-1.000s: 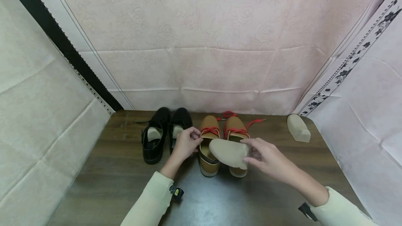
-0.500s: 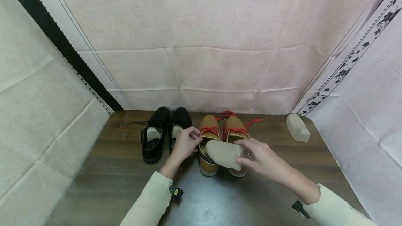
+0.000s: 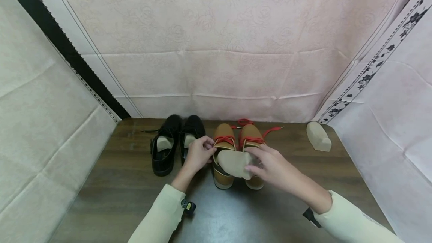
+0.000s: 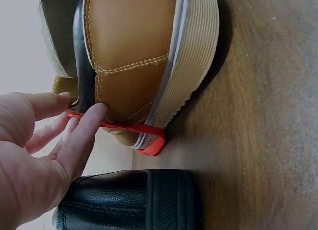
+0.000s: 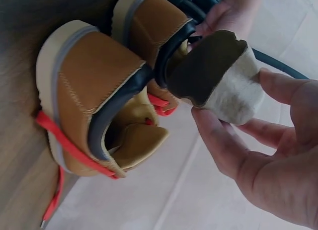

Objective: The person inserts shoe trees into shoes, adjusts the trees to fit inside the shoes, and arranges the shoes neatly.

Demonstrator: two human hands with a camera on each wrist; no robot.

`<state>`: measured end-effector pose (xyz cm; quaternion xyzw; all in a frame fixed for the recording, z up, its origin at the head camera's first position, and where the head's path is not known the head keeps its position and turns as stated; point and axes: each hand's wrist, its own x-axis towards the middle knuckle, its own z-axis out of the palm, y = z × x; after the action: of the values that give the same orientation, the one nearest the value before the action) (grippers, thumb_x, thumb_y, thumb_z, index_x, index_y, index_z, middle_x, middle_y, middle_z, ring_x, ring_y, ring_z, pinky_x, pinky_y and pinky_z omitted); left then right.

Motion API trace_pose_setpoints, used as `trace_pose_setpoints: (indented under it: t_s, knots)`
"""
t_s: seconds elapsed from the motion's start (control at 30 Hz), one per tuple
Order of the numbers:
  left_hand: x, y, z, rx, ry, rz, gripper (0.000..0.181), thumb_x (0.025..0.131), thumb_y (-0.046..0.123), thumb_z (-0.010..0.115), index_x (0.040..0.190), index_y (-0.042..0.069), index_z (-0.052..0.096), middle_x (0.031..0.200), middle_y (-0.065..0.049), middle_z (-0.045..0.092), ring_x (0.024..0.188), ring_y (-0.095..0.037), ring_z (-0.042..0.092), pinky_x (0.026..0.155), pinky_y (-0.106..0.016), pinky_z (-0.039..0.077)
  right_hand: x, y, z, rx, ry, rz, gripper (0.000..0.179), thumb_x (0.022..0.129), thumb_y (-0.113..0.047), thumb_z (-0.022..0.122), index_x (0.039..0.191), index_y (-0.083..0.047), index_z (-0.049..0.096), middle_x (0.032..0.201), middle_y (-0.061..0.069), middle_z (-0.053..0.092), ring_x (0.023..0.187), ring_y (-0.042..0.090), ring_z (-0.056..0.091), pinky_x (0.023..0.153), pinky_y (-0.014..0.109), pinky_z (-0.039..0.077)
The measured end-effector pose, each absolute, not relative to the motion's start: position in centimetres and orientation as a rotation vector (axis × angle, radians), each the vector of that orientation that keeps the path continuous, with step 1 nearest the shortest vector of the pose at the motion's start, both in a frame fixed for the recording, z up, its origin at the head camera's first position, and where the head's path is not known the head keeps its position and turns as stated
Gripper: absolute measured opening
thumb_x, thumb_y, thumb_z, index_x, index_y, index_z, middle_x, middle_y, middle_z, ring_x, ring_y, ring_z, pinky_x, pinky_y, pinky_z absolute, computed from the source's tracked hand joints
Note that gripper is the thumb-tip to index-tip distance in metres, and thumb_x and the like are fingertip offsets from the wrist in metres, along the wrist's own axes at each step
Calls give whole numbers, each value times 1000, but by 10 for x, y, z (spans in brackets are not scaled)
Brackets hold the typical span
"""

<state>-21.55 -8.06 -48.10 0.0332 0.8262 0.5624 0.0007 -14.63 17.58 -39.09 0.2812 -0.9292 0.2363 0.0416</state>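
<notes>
My right hand (image 3: 275, 168) pinches a beige moulded shoe insert (image 3: 233, 163) at its squared end, thumb on one side and fingers on the other. The insert's rounded end overlaps the opening of the left brown shoe (image 3: 224, 180) in the head view; its hollow underside shows in the right wrist view. With thumb and index finger, my left hand (image 3: 199, 155) pinches that shoe's dark collar (image 4: 84, 86) near the red lace (image 4: 129, 126). Close on the right stands the other brown shoe (image 5: 99, 73), its tongue (image 5: 144, 145) raised and its opening facing up.
Two black shoes (image 3: 162, 166) with pale inserts (image 3: 164, 143) in them stand to the left, close by my left hand. Another beige insert (image 3: 318, 137) lies at the back right of the wooden table (image 3: 287, 213). Patterned cloth (image 3: 216, 81) hangs behind and at both sides.
My right hand has carried the insert leftward, from beside the left brown shoe to over its opening. The left hand keeps its hold on the collar.
</notes>
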Motion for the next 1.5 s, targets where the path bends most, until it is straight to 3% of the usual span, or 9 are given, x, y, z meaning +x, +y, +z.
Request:
trace_pose_setpoints:
  t_s: [0.17, 0.4, 0.73, 1.03, 1.3, 1.5]
  knots:
    - [-217, -81, -482, 125, 2588, 1774, 11, 91, 0, 75, 99, 4, 70, 85, -10, 66, 64, -17, 66, 60, -43, 63, -148, 168, -385, 843, -2904, 615, 51, 90, -28, 81, 132, -2, 67, 112, 13, 69, 88, 16, 62, 73, 33, 57]
    - [-216, -82, -482, 123, 2581, 1779, 11, 91, 0, 75, 100, 4, 70, 86, -10, 66, 64, -16, 66, 57, -38, 63, -148, 155, -383, 784, -3002, 565, 54, 92, -31, 80, 135, -3, 66, 121, 21, 67, 106, 31, 67, 84, 48, 59]
    - [-216, -82, -484, 121, 2606, 1754, 11, 91, 1, 76, 100, 5, 71, 86, -9, 66, 65, -16, 66, 54, -31, 61, -148, 147, -393, 759, -2959, 535, 53, 89, -33, 82, 132, -6, 68, 117, 19, 68, 98, 29, 69, 78, 45, 61]
    - [-216, -83, -483, 121, 2605, 1749, 10, 91, 1, 76, 99, 5, 71, 85, -9, 66, 66, -19, 67, 53, -32, 61, -151, 146, -399, 747, -2948, 565, 55, 88, -36, 83, 133, -7, 67, 121, 19, 67, 104, 32, 69, 83, 50, 60]
    - [-217, -82, -485, 121, 2617, 1736, 11, 91, 3, 76, 100, 6, 71, 86, -9, 66, 65, -16, 66, 53, -31, 60, -161, 153, -407, 818, -2925, 732, 53, 85, -38, 85, 128, -13, 68, 110, 1, 67, 86, 11, 62, 75, 29, 56]
    - [-217, -82, -485, 130, 2616, 1731, 11, 91, 3, 76, 100, 6, 71, 86, -9, 66, 65, -16, 66, 53, -31, 60, -168, 158, -409, 918, -2869, 798, 51, 86, -39, 82, 129, -14, 69, 108, -3, 69, 89, 9, 61, 76, 26, 55]
